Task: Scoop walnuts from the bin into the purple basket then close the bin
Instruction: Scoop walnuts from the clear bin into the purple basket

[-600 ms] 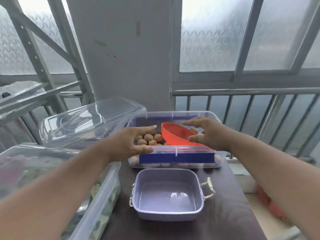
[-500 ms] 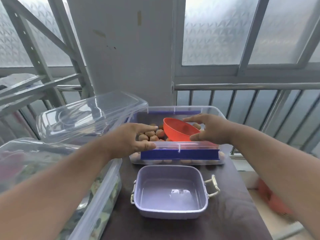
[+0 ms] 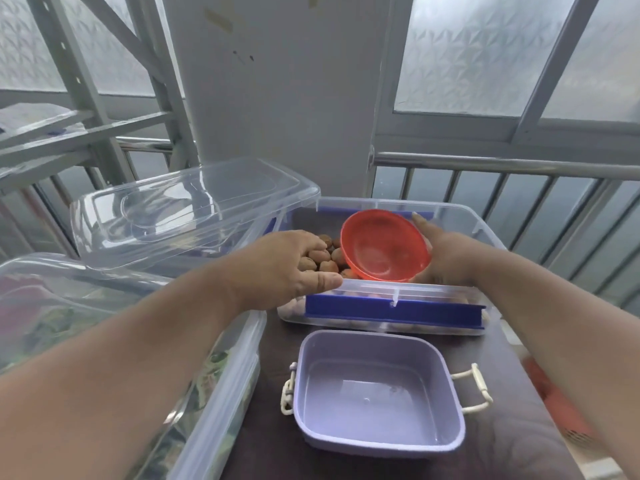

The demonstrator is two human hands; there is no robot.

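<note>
The right hand (image 3: pixel 446 256) grips the red bowl (image 3: pixel 385 245) from behind, fingers curled round its far rim, and tips it so the hollow faces the person and the low edge sits just above the walnuts (image 3: pixel 320 259); that tilt looks chosen to dig the bowl under the nuts rather than press down on them. The bowl shows no walnuts inside it. The left hand (image 3: pixel 282 266) reaches into the bin (image 3: pixel 457 216) just left of the bowl, its fingers bent down among the nuts and the thumb lying out along the near rim; whether the fingers have actually closed on a nut I cannot tell, though the placing suggests it is there to nudge nuts toward the bowl or steady the bin. The walnuts are brown, rough-shelled and roundish, heaped between the two hands. The purple basket (image 3: pixel 377 393) waits below both wrists, nearest the person, with nothing in it, so no scoop has landed yet. The clear lid (image 3: pixel 194 209) rests off to the left of the left hand, leaning on another clear box (image 3: pixel 221 382).
</note>
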